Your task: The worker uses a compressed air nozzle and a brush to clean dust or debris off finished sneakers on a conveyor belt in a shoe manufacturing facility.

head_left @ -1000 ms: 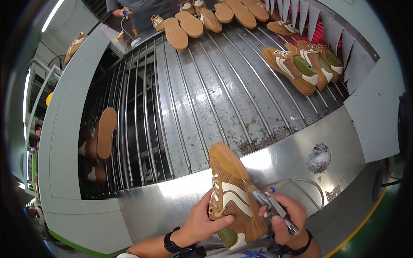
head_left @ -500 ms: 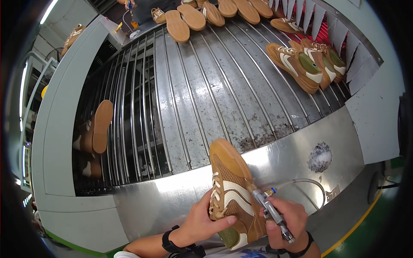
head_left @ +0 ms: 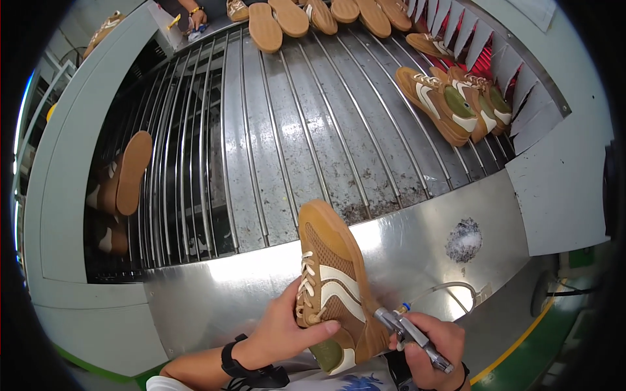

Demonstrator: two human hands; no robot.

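My left hand point(head_left: 287, 329) grips a tan sneaker point(head_left: 336, 287) with white stripes and a gum sole, held on its side with the toe pointing away from me, over the steel front plate point(head_left: 417, 254). A black wristband sits on that wrist. My right hand point(head_left: 427, 348) is closed on a slim metal tool point(head_left: 409, 329) with a thin hose point(head_left: 443, 290) running off it. The tool's tip sits at the sneaker's heel edge.
A slatted metal conveyor point(head_left: 280, 130) stretches ahead. More tan sneakers lie at its right side point(head_left: 450, 98) and along the far end point(head_left: 306, 16). Two shoes sit sole-out at the left point(head_left: 127, 176). Another person's hand point(head_left: 195, 16) works at the far end.
The sneaker and both hands have kept their place at the front plate. The shoes at the far end of the conveyor have drifted slightly in the picture.
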